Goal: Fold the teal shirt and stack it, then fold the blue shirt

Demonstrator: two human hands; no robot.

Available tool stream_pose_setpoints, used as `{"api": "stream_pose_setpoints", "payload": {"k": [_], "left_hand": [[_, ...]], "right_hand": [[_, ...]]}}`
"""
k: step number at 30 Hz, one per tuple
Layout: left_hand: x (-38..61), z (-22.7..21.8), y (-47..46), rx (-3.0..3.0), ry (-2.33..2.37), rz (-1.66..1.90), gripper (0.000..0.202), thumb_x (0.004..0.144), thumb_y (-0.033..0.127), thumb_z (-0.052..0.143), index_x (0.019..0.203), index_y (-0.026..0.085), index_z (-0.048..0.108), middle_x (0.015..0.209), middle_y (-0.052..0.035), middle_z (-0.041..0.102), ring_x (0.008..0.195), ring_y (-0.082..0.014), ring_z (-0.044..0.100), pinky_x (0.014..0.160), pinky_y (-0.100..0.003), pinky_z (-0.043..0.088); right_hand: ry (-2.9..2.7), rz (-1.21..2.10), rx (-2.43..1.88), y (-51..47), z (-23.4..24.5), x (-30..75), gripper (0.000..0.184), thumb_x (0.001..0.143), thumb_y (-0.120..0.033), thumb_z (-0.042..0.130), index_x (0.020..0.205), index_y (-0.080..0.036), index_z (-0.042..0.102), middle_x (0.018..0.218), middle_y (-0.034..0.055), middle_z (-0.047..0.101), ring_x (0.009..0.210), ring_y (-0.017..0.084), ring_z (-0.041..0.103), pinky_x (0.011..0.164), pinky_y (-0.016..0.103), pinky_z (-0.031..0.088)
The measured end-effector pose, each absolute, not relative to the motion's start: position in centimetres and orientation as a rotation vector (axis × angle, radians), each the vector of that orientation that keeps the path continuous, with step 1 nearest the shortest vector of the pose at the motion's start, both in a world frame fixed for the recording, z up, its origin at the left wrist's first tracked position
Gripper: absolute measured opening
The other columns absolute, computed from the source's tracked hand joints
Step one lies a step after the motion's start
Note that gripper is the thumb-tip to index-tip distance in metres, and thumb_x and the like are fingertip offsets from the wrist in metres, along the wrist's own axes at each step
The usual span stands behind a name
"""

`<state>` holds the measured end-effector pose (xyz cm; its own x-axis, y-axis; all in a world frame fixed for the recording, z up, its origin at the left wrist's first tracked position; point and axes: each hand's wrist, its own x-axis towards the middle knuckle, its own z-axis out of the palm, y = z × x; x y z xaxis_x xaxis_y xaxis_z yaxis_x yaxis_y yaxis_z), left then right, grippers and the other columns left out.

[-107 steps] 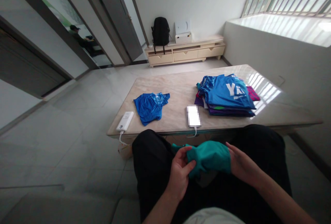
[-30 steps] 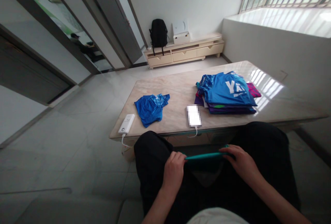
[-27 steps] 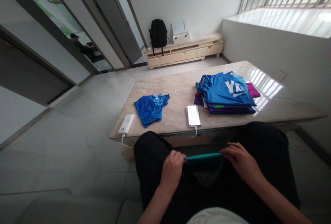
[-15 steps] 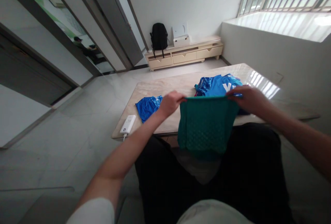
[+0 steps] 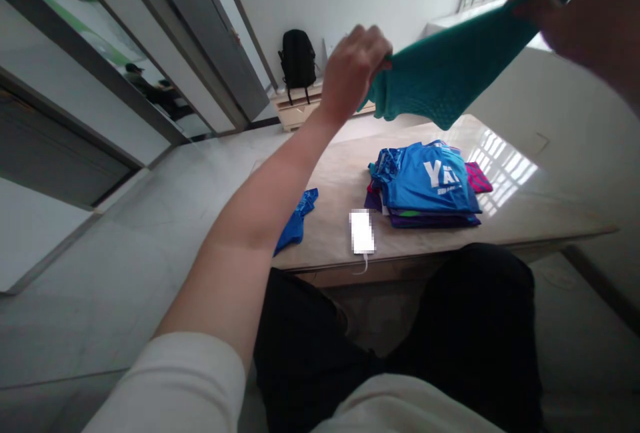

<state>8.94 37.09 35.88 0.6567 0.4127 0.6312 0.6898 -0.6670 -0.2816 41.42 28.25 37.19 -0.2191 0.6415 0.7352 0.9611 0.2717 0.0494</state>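
Note:
Between my two hands a teal garment (image 5: pixel 450 63) is stretched up in the air over the table, slanting upward to the right. My left hand (image 5: pixel 354 69) is closed on its left end, where the cloth bunches up. At the upper right, my right hand (image 5: pixel 587 16) pinches the other end and is slightly blurred. Below the garment lies a pile of folded clothes, topped by a blue shirt (image 5: pixel 413 183) with white lettering. Another blue garment (image 5: pixel 299 223) is on the table's left part, partly behind my left forearm.
A blurred-out white device (image 5: pixel 363 231) with a white cable lies near the front edge of the marble-look table (image 5: pixel 330 246). A black backpack (image 5: pixel 298 59) stands on a low cabinet (image 5: pixel 295 116) by the wall. Two people are visible through the opening at left.
Both hands have lifted the teal garment from above my lap to high over the table, the right hand going higher. The clothes pile and white device now show; the white box at left is hidden.

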Motion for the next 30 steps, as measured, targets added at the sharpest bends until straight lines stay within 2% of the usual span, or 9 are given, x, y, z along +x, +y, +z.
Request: {"api": "stream_pose_setpoints", "payload": {"k": [1,3,9,13,17,22,26,28,30], "left_hand": [[9.7,33.6,37.4,-2.414,-0.828,-0.664,0.034,0.111,0.036,0.039,0.124,0.015,0.063,0.125,-0.0081,0.059,0.129,-0.0262,0.051,0.107,-0.045,0.042],[11.0,28.2,37.6,-2.530,-0.831,-0.591,0.031,0.110,0.032,0.040,0.125,0.017,0.062,0.130,-0.0087,0.058,0.129,-0.0253,0.048,0.109,-0.044,0.040],[12.5,11.4,33.6,-2.972,-0.864,-0.360,0.018,0.100,0.010,0.052,0.098,0.013,0.070,0.108,-0.0151,0.067,0.108,-0.0271,0.059,0.091,-0.039,0.043],[10.9,5.7,30.8,-3.050,-0.855,-0.293,0.016,0.099,0.011,0.056,0.098,0.015,0.072,0.104,-0.0134,0.068,0.096,-0.0239,0.061,0.082,-0.034,0.042],[7.1,4.7,30.0,-3.055,-0.937,-0.283,0.021,0.104,0.029,0.055,0.116,0.022,0.071,0.114,-0.0101,0.069,0.106,-0.0222,0.060,0.090,-0.032,0.043],[-4.0,5.2,31.0,-2.801,-1.484,-0.312,0.027,0.103,0.028,0.051,0.117,0.020,0.073,0.125,-0.0126,0.069,0.121,-0.0263,0.058,0.109,-0.040,0.041],[-14.2,4.2,31.1,-2.271,-2.037,-0.405,0.052,0.103,0.036,0.047,0.147,0.011,0.055,0.162,-0.0253,0.036,0.153,-0.0452,0.023,0.121,-0.071,0.013],[-17.9,2.8,30.7,-2.021,-2.305,-0.345,0.063,0.102,0.047,0.045,0.158,0.017,0.042,0.172,-0.0195,0.017,0.158,-0.0458,0.005,0.122,-0.074,0.004],[-20.1,1.0,30.5,-1.871,-2.522,-0.242,0.067,0.102,0.056,0.040,0.161,0.024,0.038,0.174,-0.0160,0.014,0.159,-0.0457,0.007,0.121,-0.075,0.008]], "right_hand": [[-1.983,-0.644,-1.443,28.4,35.2,41.9,0.087,0.083,-0.055,0.018,0.097,0.011,0.074,0.121,0.0183,0.069,0.124,0.037,0.054,0.080,0.051,0.036],[-1.951,-0.516,-1.617,28.4,30.3,42.5,0.074,0.093,-0.056,0.032,0.126,-0.002,0.071,0.124,0.0159,0.070,0.127,0.026,0.055,0.088,0.041,0.036],[-2.028,-0.122,-1.911,24.3,12.6,41.6,0.020,0.093,-0.021,0.066,0.100,-0.016,0.084,0.106,0.0131,0.078,0.095,0.019,0.064,0.074,0.030,0.041],[-2.091,-0.011,-1.890,20.5,5.6,40.3,0.025,0.093,-0.021,0.060,0.104,-0.024,0.083,0.110,0.0074,0.077,0.096,0.021,0.066,0.079,0.030,0.047],[-1.958,-0.047,-1.917,18.0,4.2,40.0,0.034,0.096,-0.027,0.053,0.119,-0.022,0.078,0.126,0.0097,0.072,0.111,0.028,0.064,0.087,0.037,0.052],[-1.817,-0.031,-1.987,15.0,4.4,39.5,0.034,0.096,-0.033,0.052,0.118,-0.026,0.077,0.130,0.0078,0.071,0.111,0.028,0.067,0.085,0.037,0.052],[-1.629,-0.008,-2.154,13.7,3.6,39.3,0.037,0.092,-0.038,0.048,0.111,-0.027,0.078,0.121,0.0047,0.075,0.090,0.028,0.072,0.068,0.036,0.047],[-1.598,0.042,-2.206,13.8,3.3,39.4,0.038,0.089,-0.040,0.049,0.108,-0.029,0.079,0.119,0.0021,0.076,0.087,0.026,0.072,0.065,0.034,0.044],[-1.586,0.094,-2.251,14.2,3.2,39.4,0.039,0.086,-0.042,0.050,0.107,-0.030,0.080,0.114,0.0024,0.078,0.087,0.027,0.072,0.064,0.033,0.043]]}}
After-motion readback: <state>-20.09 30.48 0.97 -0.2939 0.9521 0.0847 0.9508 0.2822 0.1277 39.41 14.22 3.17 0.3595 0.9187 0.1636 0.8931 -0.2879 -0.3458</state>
